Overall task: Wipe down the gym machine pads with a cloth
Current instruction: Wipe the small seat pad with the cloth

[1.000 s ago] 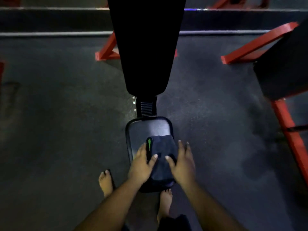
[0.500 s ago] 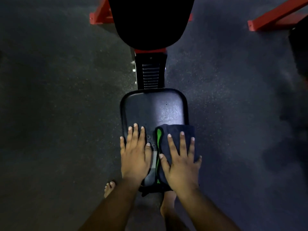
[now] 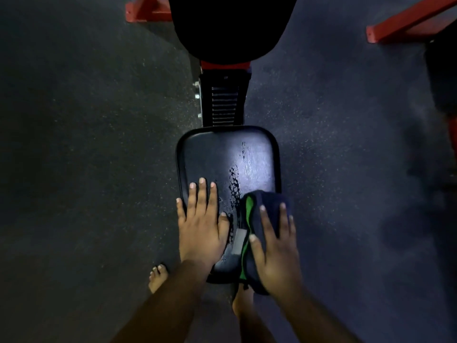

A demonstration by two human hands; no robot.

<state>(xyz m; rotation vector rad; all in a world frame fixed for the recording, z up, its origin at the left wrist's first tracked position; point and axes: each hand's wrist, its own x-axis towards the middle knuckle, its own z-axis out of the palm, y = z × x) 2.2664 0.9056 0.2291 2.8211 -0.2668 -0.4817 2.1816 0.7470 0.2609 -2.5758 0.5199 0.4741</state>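
Observation:
A black seat pad [image 3: 222,154] of a gym bench lies in front of me, its far half shiny with wet streaks and droplets. A dark blue cloth with a green edge [image 3: 262,201] lies folded on the pad's near right corner. My right hand [image 3: 274,248] presses flat on the cloth with spread fingers. My left hand [image 3: 201,224] rests flat on the pad's near left part, fingers straight, beside the cloth. The black back pad [image 3: 230,26] rises beyond the seat.
A ribbed black adjuster and red frame piece [image 3: 225,100] join the two pads. Red frame bars [image 3: 405,23] lie on the dark rubber floor at the top right, another at top left [image 3: 146,11]. My bare feet [image 3: 158,278] stand under the seat's near end.
The view has come closer to the seat. My right hand has slid the cloth toward the pad's near right corner, leaving wet streaks behind. My left hand stays flat on the left side.

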